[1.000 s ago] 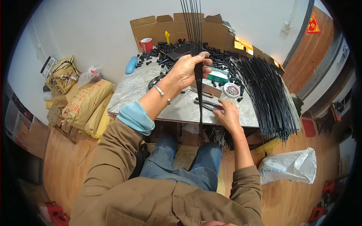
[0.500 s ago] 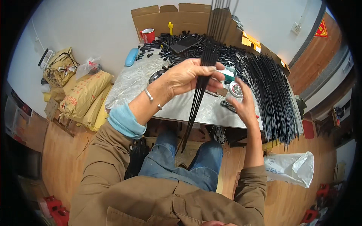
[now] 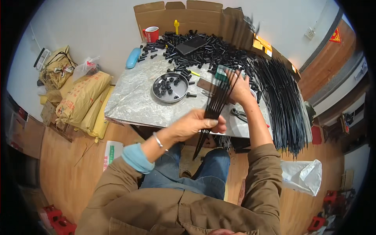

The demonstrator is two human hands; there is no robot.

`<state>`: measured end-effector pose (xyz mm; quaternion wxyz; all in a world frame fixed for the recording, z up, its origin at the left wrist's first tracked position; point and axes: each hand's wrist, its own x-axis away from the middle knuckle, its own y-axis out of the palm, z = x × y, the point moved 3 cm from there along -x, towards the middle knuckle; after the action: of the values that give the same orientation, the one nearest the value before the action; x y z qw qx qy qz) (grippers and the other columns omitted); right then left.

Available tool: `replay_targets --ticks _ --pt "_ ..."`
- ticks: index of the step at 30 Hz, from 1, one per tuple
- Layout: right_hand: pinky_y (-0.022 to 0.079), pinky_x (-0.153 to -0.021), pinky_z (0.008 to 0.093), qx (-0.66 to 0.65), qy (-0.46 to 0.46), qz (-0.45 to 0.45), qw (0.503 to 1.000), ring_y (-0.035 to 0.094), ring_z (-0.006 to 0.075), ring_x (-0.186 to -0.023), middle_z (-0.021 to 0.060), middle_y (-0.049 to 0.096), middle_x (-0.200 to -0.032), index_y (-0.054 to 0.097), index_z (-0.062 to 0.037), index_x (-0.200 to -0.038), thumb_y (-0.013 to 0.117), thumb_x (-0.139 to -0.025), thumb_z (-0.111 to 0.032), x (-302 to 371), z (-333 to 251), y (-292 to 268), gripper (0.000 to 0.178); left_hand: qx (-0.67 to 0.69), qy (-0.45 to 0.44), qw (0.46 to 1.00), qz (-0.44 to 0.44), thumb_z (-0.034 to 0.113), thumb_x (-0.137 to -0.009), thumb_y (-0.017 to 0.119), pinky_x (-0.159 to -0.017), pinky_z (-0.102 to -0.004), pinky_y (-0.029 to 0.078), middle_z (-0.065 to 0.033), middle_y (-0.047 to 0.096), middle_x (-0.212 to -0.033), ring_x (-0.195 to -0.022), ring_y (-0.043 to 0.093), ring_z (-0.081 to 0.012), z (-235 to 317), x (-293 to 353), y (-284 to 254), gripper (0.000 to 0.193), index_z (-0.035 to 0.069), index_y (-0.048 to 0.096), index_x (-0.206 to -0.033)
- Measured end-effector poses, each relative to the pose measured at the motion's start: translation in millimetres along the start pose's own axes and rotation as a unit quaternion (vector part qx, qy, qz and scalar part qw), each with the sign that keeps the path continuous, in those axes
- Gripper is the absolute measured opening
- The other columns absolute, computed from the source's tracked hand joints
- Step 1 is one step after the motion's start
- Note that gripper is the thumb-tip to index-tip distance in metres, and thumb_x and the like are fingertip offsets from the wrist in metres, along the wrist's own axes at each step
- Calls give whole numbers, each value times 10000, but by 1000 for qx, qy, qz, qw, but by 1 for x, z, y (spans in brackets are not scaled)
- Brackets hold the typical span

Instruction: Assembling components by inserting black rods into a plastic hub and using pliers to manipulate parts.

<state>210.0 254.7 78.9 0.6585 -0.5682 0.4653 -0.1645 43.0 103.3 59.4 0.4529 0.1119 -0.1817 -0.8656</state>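
My left hand (image 3: 201, 123) is closed round a bundle of thin black rods (image 3: 214, 106), low in front of the table's near edge. The rods' lower ends come together over my lap; their upper ends fan out and blur. Beside the upper part of the bundle is my right hand (image 3: 239, 89), its fingers stretched upward and partly behind the rods. Whether it touches them is hard to make out. A round metal dish (image 3: 155, 94) with small black parts in it stands left of the bundle. Pliers (image 3: 239, 114) lie under my right forearm.
Many black bolts (image 3: 219, 49) are heaped at the table's back, with a dark phone (image 3: 191, 46) on top. A red mug (image 3: 151, 35) and blue case (image 3: 133, 58) stand left. Long black rods (image 3: 280, 105) cover the right side. Yellow sacks (image 3: 84, 100) lie on the left.
My left hand has come down and nearer with the rods, which now lean right at the top. My right hand has moved up and left to them. The metal dish has come into full view.
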Motion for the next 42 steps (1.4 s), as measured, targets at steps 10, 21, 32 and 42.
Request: replay_targets --ticks 10,21,32,42 --pt "467 -941 464 -758 120 -85 636 589 319 -1071 186 575 -1188 426 38 -1297 568 -898 -161 24 -56 -52 468 47 -100 994 9 141 -916 558 -828 -328 515 -148 658 -1004 -943 641 -225 -82 -6 -27 286 -61 566 -1119" --pt "490 -807 299 -673 90 -49 733 601 153 -874 63 627 -912 584 16 -1025 549 -933 -147 73 -84 -38 190 -265 276 912 152 221 -902 599 -876 -284 456 -104 570 -1140 -1029 554 -159 29 -4 -1 428 -7 502 -1251" --pt "493 -696 271 -447 172 -186 858 606 132 -753 45 665 -826 639 24 -1042 607 -843 -152 15 23 -26 268 -291 252 921 57 113 -911 568 -765 -258 510 -72 695 -863 -822 654 -127 44 -40 22 162 -12 644 -980" --pt "510 -754 398 89 152 -132 976 656 292 -832 114 686 -850 720 -149 -849 657 -736 -243 -66 93 62 160 -272 240 931 46 103 -910 563 -761 -271 522 -77 694 -834 -813 667 -146 48 -45 20 154 -19 634 -971"
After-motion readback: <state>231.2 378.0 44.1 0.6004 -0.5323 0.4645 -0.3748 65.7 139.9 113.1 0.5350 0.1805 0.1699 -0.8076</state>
